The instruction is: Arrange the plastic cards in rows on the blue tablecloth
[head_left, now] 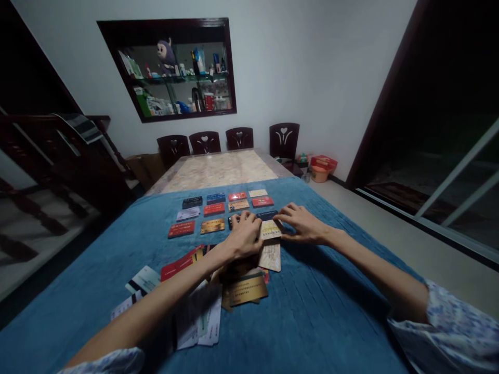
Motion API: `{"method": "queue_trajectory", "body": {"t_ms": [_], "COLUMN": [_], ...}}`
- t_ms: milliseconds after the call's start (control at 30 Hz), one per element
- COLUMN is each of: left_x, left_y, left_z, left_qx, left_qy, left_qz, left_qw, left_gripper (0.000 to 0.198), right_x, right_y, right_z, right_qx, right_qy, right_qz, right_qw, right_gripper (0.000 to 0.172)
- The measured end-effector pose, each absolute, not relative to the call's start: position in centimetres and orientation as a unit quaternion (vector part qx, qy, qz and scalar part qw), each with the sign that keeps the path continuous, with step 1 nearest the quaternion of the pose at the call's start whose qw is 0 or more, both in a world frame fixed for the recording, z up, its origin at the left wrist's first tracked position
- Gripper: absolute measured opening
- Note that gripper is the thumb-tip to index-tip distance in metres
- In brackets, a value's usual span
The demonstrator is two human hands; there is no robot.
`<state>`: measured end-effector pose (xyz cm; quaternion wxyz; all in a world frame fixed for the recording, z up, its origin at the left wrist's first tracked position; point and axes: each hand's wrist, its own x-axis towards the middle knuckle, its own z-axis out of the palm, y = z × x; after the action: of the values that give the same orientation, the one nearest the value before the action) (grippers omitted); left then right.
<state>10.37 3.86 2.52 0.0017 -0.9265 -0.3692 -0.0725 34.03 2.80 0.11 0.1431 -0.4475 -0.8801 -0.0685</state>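
Observation:
Between my two hands is a cream card (270,230) with yellow lettering, low over the blue cloth. My right hand (303,224) pinches its right edge with thumb and fingers. At its left edge my left hand (245,236) is curled with fingers closed on it, partly covering a dark card behind. Just beyond lies a dark blue card (267,214). Another pale card (272,255) lies closer to me, below the held one. Under and beside my left forearm spreads a loose heap with a gold card (248,290), red cards (181,263) and white cards (199,317).
Rows of card stacks lie farther out, among them a red stack (181,229), a gold stack (212,225) and a blue stack (215,198). The blue cloth (331,306) covers the near part of the marble table (222,169). Dark chairs (284,140) stand at the far end.

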Motion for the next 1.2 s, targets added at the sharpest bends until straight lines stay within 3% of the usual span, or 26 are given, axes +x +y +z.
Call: {"method": "queue_trajectory", "body": {"t_ms": [267, 667, 1200], "left_x": [11.1, 12.6, 14.7], "left_y": [7.1, 11.7, 17.1], "left_z": [2.9, 3.1, 3.3], "left_qx": [-0.924, -0.912, -0.89], "left_qy": [-0.376, -0.406, -0.453], "left_qz": [-0.068, -0.038, -0.028], "left_qw": [0.026, 0.05, 0.042], "left_gripper": [0.02, 0.032, 0.026], "right_x": [34.1, 34.0, 33.0], "right_y": [5.8, 10.5, 15.3], "right_z": [1.5, 2.3, 4.0], "right_qx": [-0.476, -0.517, -0.595], "right_qy": [-0.872, -0.852, -0.802], "right_qz": [-0.072, -0.069, -0.043], "right_qw": [0.094, 0.044, -0.027], "right_gripper": [0.035, 0.045, 0.034]}}
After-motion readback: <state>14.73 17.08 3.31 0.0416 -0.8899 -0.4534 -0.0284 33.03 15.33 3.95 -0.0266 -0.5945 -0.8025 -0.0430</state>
